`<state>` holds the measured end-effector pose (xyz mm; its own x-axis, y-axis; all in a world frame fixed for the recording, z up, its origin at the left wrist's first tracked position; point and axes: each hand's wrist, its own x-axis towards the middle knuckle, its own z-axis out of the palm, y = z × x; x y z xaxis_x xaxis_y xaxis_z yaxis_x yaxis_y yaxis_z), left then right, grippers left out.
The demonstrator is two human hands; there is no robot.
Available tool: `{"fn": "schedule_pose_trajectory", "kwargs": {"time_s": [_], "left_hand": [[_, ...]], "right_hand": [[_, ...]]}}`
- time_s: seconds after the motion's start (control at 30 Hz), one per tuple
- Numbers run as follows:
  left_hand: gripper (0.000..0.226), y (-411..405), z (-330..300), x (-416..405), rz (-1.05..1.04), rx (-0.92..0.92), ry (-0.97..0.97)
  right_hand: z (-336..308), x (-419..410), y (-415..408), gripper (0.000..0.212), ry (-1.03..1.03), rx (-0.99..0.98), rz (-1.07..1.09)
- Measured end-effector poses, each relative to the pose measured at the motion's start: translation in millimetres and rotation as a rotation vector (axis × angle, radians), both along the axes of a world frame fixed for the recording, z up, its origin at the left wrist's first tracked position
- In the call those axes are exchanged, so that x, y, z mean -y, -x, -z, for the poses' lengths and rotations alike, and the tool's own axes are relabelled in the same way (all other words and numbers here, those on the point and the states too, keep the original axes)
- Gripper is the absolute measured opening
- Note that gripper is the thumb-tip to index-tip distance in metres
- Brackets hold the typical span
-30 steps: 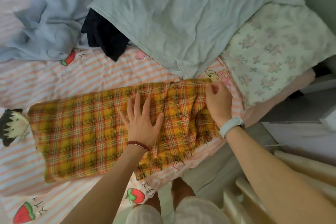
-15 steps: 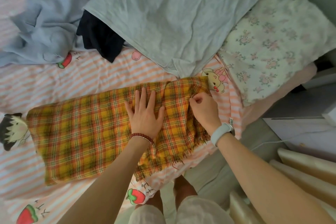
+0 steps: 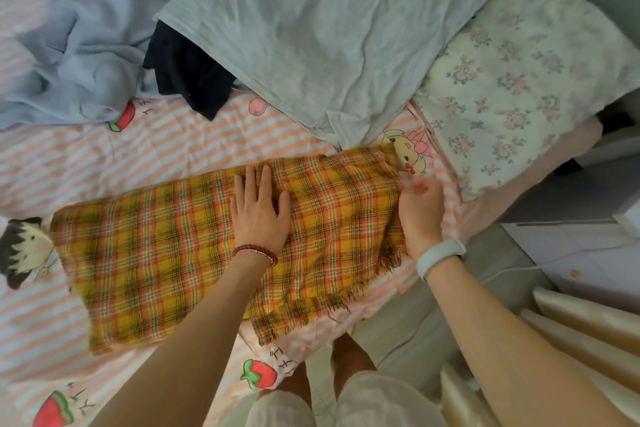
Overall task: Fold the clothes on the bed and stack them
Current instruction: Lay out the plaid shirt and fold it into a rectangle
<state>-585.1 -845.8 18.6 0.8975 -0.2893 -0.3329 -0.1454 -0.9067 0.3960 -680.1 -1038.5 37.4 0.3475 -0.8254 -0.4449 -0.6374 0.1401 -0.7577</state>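
Observation:
A yellow and orange plaid cloth (image 3: 166, 253) lies flat across the striped bed sheet (image 3: 173, 163), its frayed edge near the bed's front. My left hand (image 3: 259, 215) presses flat on its middle with straight fingers. My right hand (image 3: 420, 215), blurred, is at the cloth's right edge, fingers curled on the fabric there. Behind the cloth lie a large pale grey-green garment (image 3: 329, 28), a dark navy garment (image 3: 190, 80) partly under it, and a crumpled light blue garment (image 3: 79, 59) at the back left.
A floral pillow (image 3: 526, 80) lies at the bed's right end. Right of the bed are a white surface with a cable (image 3: 571, 253) and cream curtain folds (image 3: 571, 340). My legs stand at the bed's front edge.
My right hand moved from the raised fold in the cloth's right half out to its right edge, and that fold has flattened. My left hand stayed pressed on the middle.

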Motion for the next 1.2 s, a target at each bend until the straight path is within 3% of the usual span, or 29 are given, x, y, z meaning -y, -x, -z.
{"fn": "schedule_pose_trajectory", "kwargs": {"time_s": [0.13, 0.23, 0.33, 0.5, 0.57, 0.63, 0.77, 0.93, 1.1, 1.2], "left_hand": [[0.057, -7, -3, 1, 0.078, 0.051, -0.097], [0.057, -11, -3, 1, 0.097, 0.048, -0.117], [0.058, -11, 0, 2, 0.067, 0.026, -0.101], [0.061, -9, 6, 2, 0.023, 0.028, -0.066], [0.062, -8, 8, 2, 0.02, 0.041, -0.057], [0.062, -7, 9, 2, 0.023, 0.05, -0.066], [0.061, -6, 12, 2, 0.013, 0.054, -0.066], [0.065, -1, 15, 2, 0.003, 0.026, -0.018], [0.072, -8, 16, -3, -0.058, -0.036, 0.049], [0.072, -1, 12, -3, -0.023, 0.005, 0.083]], "right_hand": [[-9, 17, -33, 0.032, 0.42, -0.147, -0.351], [-7, 32, -64, 0.041, 0.387, -0.35, -0.619], [1, 37, -77, 0.027, 0.33, -0.502, -0.804], [10, 40, -72, 0.025, 0.446, -0.355, -0.884], [9, 46, -72, 0.035, 0.394, -0.381, -0.972], [11, 49, -75, 0.03, 0.399, -0.429, -1.042], [11, 57, -76, 0.014, 0.403, -0.267, -0.983], [11, 75, -74, 0.024, 0.49, -0.264, -0.909], [7, 85, -55, 0.026, 0.458, -0.225, -0.478], [1, 64, -23, 0.024, 0.379, -0.125, -0.448]]}}
